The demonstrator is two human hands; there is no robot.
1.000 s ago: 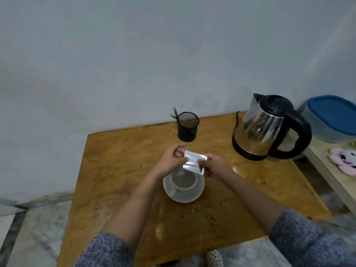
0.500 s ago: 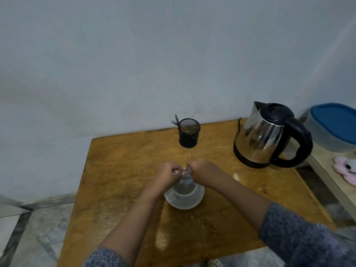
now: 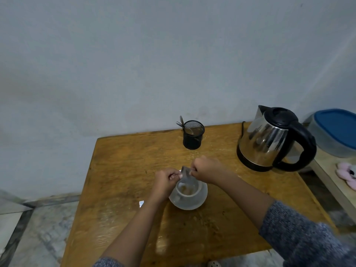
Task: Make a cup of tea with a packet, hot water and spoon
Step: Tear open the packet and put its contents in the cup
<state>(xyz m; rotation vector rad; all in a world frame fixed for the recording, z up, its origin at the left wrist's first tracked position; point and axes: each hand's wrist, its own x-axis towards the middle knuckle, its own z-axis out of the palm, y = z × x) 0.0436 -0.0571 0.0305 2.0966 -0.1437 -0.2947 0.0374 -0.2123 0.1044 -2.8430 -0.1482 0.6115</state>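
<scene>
A white cup (image 3: 189, 191) stands on a pale saucer (image 3: 200, 199) in the middle of the wooden table (image 3: 119, 170). Brown powder lies inside the cup. Both hands hold a small silvery packet (image 3: 186, 175) tilted mouth-down over the cup: my left hand (image 3: 166, 180) pinches its left edge, my right hand (image 3: 206, 168) grips its right edge. A steel kettle (image 3: 269, 139) with a black handle stands at the back right. Spoons (image 3: 182, 122) stick out of a black mesh holder (image 3: 193, 134) at the back.
A small torn white scrap (image 3: 141, 203) lies on the table left of the saucer. To the right, a lower shelf holds a blue-lidded container (image 3: 337, 130) and a pink toy (image 3: 346, 173). A wall runs behind the table; tiled floor lies to the left.
The packet was held flat above the cup a second ago; now it is tipped downward over the cup and brown powder shows inside. A torn scrap has appeared on the table.
</scene>
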